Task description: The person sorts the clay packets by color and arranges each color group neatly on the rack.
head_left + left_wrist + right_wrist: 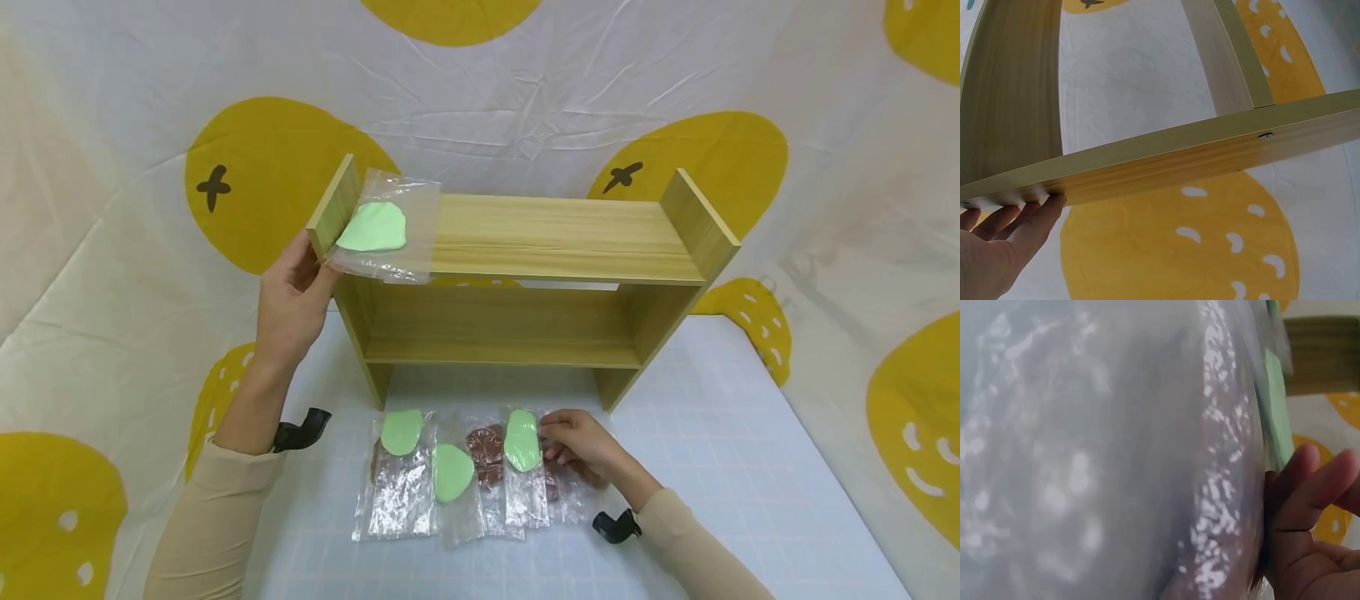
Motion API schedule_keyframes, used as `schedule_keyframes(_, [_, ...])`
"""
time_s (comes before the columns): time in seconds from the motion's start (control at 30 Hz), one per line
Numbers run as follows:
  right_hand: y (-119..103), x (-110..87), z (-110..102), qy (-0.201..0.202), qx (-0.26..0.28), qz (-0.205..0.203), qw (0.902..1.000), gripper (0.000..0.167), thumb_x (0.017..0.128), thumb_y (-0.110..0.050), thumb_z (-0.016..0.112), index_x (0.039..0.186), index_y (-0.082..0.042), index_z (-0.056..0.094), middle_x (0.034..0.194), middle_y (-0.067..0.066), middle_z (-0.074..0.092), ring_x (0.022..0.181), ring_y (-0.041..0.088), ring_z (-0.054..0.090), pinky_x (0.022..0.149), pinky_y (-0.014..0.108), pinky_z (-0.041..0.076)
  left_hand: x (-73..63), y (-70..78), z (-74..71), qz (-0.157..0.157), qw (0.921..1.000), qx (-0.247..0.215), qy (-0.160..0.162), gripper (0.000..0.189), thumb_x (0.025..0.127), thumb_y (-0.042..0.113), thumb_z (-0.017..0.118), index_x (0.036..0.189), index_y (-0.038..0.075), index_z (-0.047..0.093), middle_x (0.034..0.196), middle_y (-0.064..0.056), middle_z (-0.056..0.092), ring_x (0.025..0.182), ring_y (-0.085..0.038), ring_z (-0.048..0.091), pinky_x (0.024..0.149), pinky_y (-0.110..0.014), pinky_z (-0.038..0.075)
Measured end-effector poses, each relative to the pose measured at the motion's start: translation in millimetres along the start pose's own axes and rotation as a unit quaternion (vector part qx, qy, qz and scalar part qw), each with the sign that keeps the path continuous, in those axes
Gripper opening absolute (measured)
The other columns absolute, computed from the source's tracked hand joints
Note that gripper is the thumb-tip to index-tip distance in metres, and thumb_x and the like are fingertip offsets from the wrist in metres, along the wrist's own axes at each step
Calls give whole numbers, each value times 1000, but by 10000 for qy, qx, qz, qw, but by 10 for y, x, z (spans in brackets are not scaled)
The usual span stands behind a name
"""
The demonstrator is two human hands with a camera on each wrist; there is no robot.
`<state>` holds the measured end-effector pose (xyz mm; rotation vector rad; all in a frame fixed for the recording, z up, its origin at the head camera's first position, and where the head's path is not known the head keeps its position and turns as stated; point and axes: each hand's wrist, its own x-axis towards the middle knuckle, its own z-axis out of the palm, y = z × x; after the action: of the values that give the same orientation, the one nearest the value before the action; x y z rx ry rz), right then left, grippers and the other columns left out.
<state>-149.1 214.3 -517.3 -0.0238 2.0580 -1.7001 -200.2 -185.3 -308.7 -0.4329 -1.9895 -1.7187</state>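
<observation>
My left hand (292,304) is at the left side panel (337,204) of a wooden shelf. In the left wrist view, its fingertips (1054,203) press the panel's outer face. A clear plastic bag (416,212) with a flat light-green piece (375,227) rests at the top shelf's left end, one corner near the left thumb. My right hand (588,446) is low over the table among flat bags, its fingers loosely bent beside a bag with a green piece (522,442). In the right wrist view, clear plastic (1147,456) fills the left, and the right fingers (1300,506) lie along its edge.
Several more bags lie side by side in front of the shelf, with green pieces (453,473) and a brown piece (486,454). The shelf has a lower board (502,346) and a right side panel (697,221). A patterned curtain (525,108) hangs behind the pale table (720,467).
</observation>
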Motion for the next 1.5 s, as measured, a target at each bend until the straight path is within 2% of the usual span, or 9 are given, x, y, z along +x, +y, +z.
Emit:
schedule_keyframes(0.3, [24,19,78,-163,495,-139,9985,41,95,-4,63,126,19,51,93,10,67,73,14,57,63,24,53,0,8,1,-15,10000,35,6,48,99,15,65,146,19,54,141,-8,57,123,-24,56,102,-32,47])
schedule_keyframes(0.43, [25,20,117,-154,684,-211,9973,44,95,-4,63,129,19,47,96,11,66,81,18,63,73,30,56,-1,7,7,-6,10000,36,11,48,99,14,64,146,19,54,140,-8,57,123,-24,56,102,-32,48])
schedule_keyframes(0.53, [26,10,138,-198,798,-255,9963,49,96,-6,63,133,18,42,104,15,64,90,22,66,83,37,57,-3,7,11,-24,10000,63,19,48,99,15,64,146,19,54,140,-8,57,122,-24,56,102,-32,48])
schedule_keyframes(0.6, [22,0,150,-237,862,-226,9957,51,97,-7,62,136,16,40,109,18,63,94,24,66,85,40,56,-5,7,10,-41,9999,117,23,48,99,16,64,146,19,54,140,-7,57,123,-23,56,102,-32,48])
schedule_keyframes(0.8, [26,-27,167,-328,1034,66,9941,54,98,-7,60,145,5,36,122,22,55,97,24,62,76,39,58,-7,14,10,-54,9998,170,35,48,99,17,65,146,19,54,140,-7,57,122,-23,57,102,-33,48])
schedule_keyframes(0.97, [24,-41,176,-393,1257,221,9910,57,97,-2,58,149,0,34,120,22,56,95,24,63,73,38,58,-7,12,11,-40,9998,191,20,48,99,17,64,146,20,54,140,-6,57,124,-23,56,102,-34,47])
schedule_keyframes(1.17, [51,-57,171,-526,1604,310,9852,59,97,5,53,151,1,30,123,21,56,94,26,65,76,40,59,-11,-14,13,9,9997,253,-12,48,100,19,64,146,22,54,141,-4,57,124,-23,56,103,-34,47])
schedule_keyframes(1.37, [63,-86,151,-652,1914,177,9792,61,96,10,51,151,4,25,124,21,56,98,28,66,81,44,58,-8,-24,7,27,9997,258,-16,48,100,20,63,147,23,53,141,-4,56,125,-23,55,103,-34,47])
schedule_keyframes(1.5, [46,-101,131,-615,1940,100,9790,61,95,11,49,151,4,25,123,19,58,97,27,66,77,40,59,-7,-18,5,32,9997,261,-5,48,100,20,63,147,23,53,141,-4,57,124,-23,56,103,-33,47])
